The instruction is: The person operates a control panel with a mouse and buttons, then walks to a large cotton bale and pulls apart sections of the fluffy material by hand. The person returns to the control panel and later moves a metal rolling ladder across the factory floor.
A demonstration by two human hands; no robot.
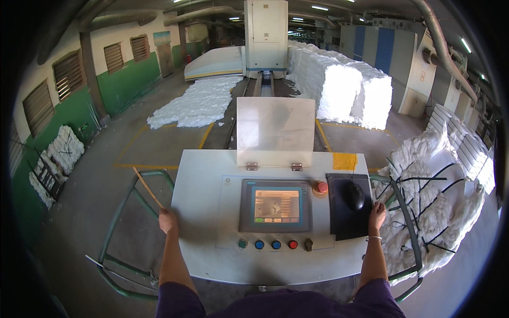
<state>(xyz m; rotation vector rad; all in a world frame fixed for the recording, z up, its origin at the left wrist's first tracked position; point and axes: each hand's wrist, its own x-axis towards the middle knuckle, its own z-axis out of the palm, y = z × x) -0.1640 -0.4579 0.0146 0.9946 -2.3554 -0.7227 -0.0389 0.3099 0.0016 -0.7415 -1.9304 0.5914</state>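
Observation:
At the left edge of a pale control console, my left hand is closed around the lower end of a thin, light-brown stick. The stick slants up and away to the left. My right hand is curled at the console's right edge, beside a black mat with a black computer mouse on it. Whatever its fingers grip is hidden. Between my hands are a lit touchscreen, a red mushroom button, and a row of coloured buttons. A clear hinged cover stands raised behind them.
Green tubular rails flank the console. White fibre bales stand ahead right, with a flattened fibre layer ahead left. A tall machine tower sits on floor tracks. Loose fibre with black straps lies at right.

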